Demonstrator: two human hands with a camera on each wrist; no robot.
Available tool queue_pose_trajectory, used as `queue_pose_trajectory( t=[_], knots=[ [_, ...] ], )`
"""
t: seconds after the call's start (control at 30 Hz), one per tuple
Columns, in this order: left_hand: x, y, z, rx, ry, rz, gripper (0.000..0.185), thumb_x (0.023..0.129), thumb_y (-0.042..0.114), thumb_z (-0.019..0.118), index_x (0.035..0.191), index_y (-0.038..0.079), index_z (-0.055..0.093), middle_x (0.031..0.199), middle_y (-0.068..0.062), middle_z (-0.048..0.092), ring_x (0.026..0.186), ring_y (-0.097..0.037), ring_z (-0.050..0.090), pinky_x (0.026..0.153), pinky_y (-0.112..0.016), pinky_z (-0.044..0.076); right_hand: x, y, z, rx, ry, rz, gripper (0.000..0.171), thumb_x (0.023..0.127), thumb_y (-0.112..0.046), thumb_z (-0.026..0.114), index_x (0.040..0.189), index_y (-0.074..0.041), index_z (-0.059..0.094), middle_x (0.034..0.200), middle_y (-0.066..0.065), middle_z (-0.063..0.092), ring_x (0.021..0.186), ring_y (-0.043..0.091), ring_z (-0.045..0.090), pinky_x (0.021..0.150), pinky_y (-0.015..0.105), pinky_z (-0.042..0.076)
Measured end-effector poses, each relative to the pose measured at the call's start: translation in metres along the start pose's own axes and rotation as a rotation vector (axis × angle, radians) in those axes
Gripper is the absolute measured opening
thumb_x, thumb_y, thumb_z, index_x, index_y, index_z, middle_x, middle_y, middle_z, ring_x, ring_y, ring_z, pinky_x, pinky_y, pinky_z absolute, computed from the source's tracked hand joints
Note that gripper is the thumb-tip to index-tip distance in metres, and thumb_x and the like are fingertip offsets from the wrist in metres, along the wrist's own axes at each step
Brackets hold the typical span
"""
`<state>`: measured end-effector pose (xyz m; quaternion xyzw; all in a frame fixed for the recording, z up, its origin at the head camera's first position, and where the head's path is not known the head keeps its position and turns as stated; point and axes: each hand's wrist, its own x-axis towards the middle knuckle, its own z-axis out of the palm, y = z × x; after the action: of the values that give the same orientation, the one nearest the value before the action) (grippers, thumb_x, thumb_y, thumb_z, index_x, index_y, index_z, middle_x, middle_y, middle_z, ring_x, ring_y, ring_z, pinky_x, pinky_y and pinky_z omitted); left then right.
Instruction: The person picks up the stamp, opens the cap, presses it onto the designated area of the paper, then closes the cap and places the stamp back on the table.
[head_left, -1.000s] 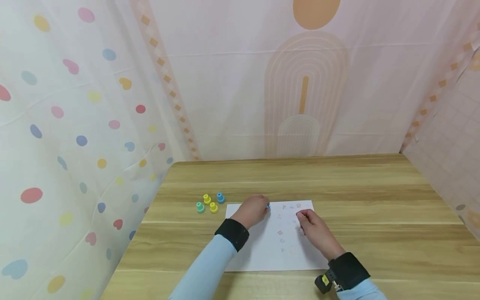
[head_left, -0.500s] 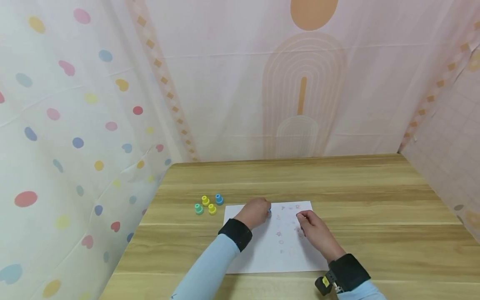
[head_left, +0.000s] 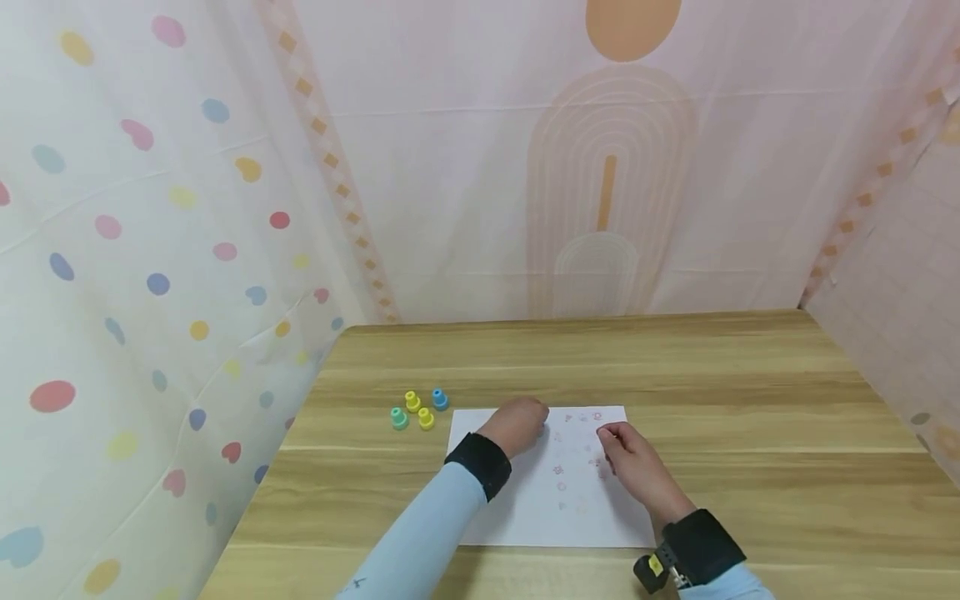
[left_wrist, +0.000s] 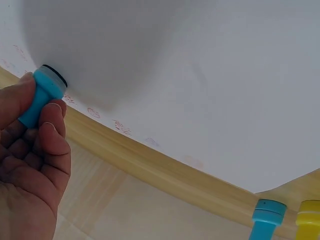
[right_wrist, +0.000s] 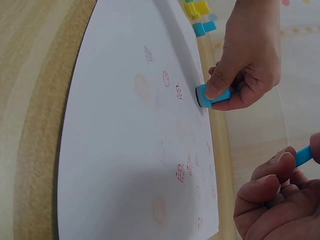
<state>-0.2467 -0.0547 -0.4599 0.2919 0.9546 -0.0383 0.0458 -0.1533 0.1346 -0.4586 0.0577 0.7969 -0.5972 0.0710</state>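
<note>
My right hand (head_left: pixel 633 463) was nearest to me, over the white paper (head_left: pixel 525 517), and it pinched a small blue thing (right_wrist: pixel 303 156). My left hand (head_left: pixel 519 425) held a blue stamp (right_wrist: pixel 212 95) tight, its round end against the paper. Past the paper's far left corner, four little stamps (head_left: pixel 417 409) stood close together on the worktop (head_left: pixel 750 400).

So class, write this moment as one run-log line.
left hand: holds blue stamp at the paper | right hand: holds a blue piece | four spare stamps on table
</note>
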Motion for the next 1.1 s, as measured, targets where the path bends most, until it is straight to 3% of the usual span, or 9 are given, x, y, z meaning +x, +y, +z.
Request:
queue_pose_trajectory(
  t=[0.27,0.63,1.1],
  knots=[
    [0.0036,0.0007,-0.0004,-0.016,-0.009,0.000,0.009,0.096,0.010,0.066,0.103,0.011,0.071,0.089,-0.001,0.068,0.073,-0.010,0.058,0.077,-0.023,0.053,-0.0005,-0.0006,-0.0055,-0.011,-0.002,-0.012,0.030,0.108,-0.022,0.042,0.122,0.003,0.050,0.087,0.009,0.047,0.081,0.024,0.046,0.067,0.032,0.037],
    [0.0085,-0.0002,0.0081,-0.081,-0.017,-0.002,0.011,0.096,0.011,0.066,0.106,0.011,0.071,0.093,-0.001,0.069,0.078,-0.011,0.061,0.081,-0.024,0.053,0.0026,0.0028,-0.0068,-0.007,0.005,0.000,0.033,0.107,-0.028,0.044,0.123,0.001,0.049,0.088,0.009,0.047,0.083,0.023,0.046,0.068,0.033,0.036],
    [0.0064,-0.0035,0.0032,-0.081,-0.014,0.004,0.014,0.098,0.012,0.064,0.110,0.011,0.070,0.098,-0.002,0.069,0.083,-0.012,0.062,0.084,-0.026,0.053,0.0034,0.0052,-0.0068,0.002,-0.004,0.022,0.033,0.108,-0.027,0.042,0.126,0.000,0.049,0.092,0.011,0.048,0.088,0.026,0.047,0.071,0.034,0.037]
  ],
)
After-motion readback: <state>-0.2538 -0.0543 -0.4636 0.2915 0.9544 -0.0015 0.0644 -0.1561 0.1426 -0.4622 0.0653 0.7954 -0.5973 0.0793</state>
